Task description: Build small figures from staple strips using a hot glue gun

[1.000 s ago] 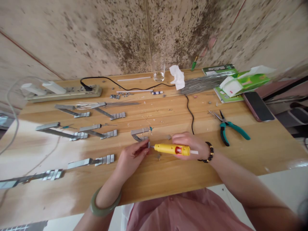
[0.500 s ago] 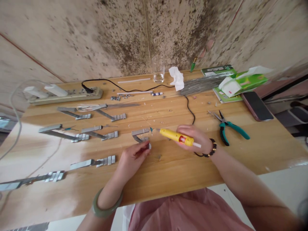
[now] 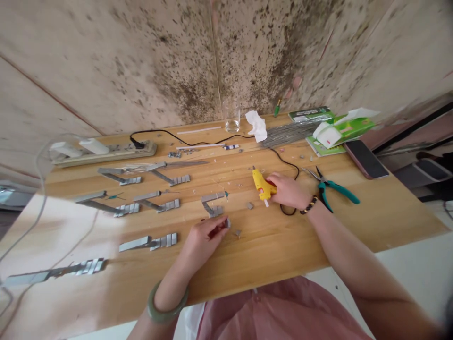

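In my right hand (image 3: 288, 190) is a yellow hot glue gun (image 3: 262, 183), held by its handle on or just above the tabletop, its nozzle turned away from me and a white glue stick poking out the back. My left hand (image 3: 207, 236) pinches a small grey block (image 3: 227, 222) between thumb and fingertips. Just beyond it lies a grey angled piece (image 3: 213, 197) with a bit of blue at its tip. Two small grey scraps, one of them a grey chip (image 3: 249, 206), lie between my hands.
Several grey angled pieces (image 3: 166, 243) lie across the left side. Teal-handled pliers (image 3: 339, 191) and a phone (image 3: 366, 159) are at right. Along the back stand a power strip (image 3: 116, 155), a glass (image 3: 232, 118), crumpled tissue (image 3: 256, 126), a bundle of wires (image 3: 292, 133) and a tissue pack (image 3: 354, 128).
The glue gun has moved away from the angled piece's blue tip, and its nozzle has swung from pointing left to pointing away from me. My left hand keeps its pinch on the block.
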Tool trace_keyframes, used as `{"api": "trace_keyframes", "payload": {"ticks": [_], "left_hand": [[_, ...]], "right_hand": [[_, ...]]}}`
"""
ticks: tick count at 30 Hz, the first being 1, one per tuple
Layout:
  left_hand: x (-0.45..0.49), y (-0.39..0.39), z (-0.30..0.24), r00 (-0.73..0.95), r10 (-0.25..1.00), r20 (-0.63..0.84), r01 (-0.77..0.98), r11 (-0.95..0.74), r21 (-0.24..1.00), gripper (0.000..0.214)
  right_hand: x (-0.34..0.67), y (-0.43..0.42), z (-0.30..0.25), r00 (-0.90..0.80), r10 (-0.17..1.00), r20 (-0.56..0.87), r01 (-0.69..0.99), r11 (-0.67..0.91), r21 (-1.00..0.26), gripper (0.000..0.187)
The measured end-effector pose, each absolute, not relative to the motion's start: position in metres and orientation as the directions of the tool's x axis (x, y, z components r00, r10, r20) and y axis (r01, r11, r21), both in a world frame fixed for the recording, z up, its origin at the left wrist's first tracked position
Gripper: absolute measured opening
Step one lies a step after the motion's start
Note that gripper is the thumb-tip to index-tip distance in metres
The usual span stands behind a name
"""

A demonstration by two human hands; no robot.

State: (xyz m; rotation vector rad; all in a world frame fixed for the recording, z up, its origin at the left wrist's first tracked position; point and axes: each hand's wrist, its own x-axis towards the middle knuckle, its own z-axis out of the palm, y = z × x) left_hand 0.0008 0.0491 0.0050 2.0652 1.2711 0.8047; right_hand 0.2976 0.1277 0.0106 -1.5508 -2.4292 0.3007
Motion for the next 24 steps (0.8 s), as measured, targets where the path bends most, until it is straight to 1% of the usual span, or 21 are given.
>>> {"api": "trace_keyframes", "payload": {"ticks": [3,4,6,7,8,10,12,14,16,18,20,22,24], "left_hand": [[0.001,0.048,0.005,0.350,0.917,0.189,0.560,-0.367,0.743,0.023],[0.001,0.048,0.006,0.344,0.919,0.194,0.553,-0.365,0.749,0.023],[0.002,0.047,0.007,0.325,0.924,0.202,0.542,-0.357,0.761,0.022],[0.003,0.047,0.008,0.311,0.927,0.207,0.537,-0.352,0.767,0.021],[0.003,0.046,0.009,0.297,0.931,0.212,0.533,-0.346,0.772,0.020],[0.004,0.045,0.010,0.271,0.936,0.223,0.524,-0.338,0.782,0.020],[0.004,0.043,0.010,0.253,0.940,0.227,0.508,-0.329,0.796,0.021],[0.004,0.042,0.010,0.237,0.948,0.213,0.486,-0.305,0.819,0.021],[0.005,0.042,0.010,0.214,0.962,0.171,0.437,-0.251,0.863,0.022],[0.007,0.043,0.010,0.184,0.978,0.098,0.340,-0.157,0.927,0.024],[0.009,0.044,0.011,0.176,0.984,-0.004,0.199,-0.031,0.979,0.028],[0.011,0.045,0.013,0.189,0.976,-0.105,0.062,0.095,0.994,0.033],[0.013,0.046,0.015,0.206,0.962,-0.176,-0.045,0.189,0.981,0.035]], "right_hand": [[0.307,0.125,0.015,-0.467,0.883,0.048,0.816,0.451,-0.361,0.041],[0.309,0.123,0.019,-0.469,0.882,0.045,0.818,0.453,-0.355,0.047],[0.308,0.114,0.028,-0.432,0.896,0.106,0.845,0.443,-0.300,0.051],[0.304,0.108,0.034,-0.406,0.897,0.177,0.853,0.441,-0.280,0.048],[0.298,0.100,0.040,-0.388,0.887,0.249,0.846,0.450,-0.286,0.042],[0.278,0.081,0.050,-0.381,0.855,0.353,0.782,0.501,-0.370,0.023],[0.254,0.061,0.054,-0.399,0.839,0.369,0.678,0.541,-0.497,0.009],[0.231,0.044,0.050,-0.417,0.839,0.350,0.599,0.543,-0.588,0.008],[0.212,0.033,0.041,-0.414,0.836,0.361,0.568,0.547,-0.615,0.009],[0.199,0.026,0.032,-0.370,0.834,0.410,0.599,0.551,-0.581,0.009],[0.190,0.023,0.025,-0.352,0.814,0.462,0.665,0.565,-0.489,0.009],[0.183,0.023,0.023,-0.336,0.801,0.497,0.714,0.560,-0.420,0.009],[0.178,0.023,0.023,-0.323,0.796,0.512,0.730,0.554,-0.400,0.009]]}}
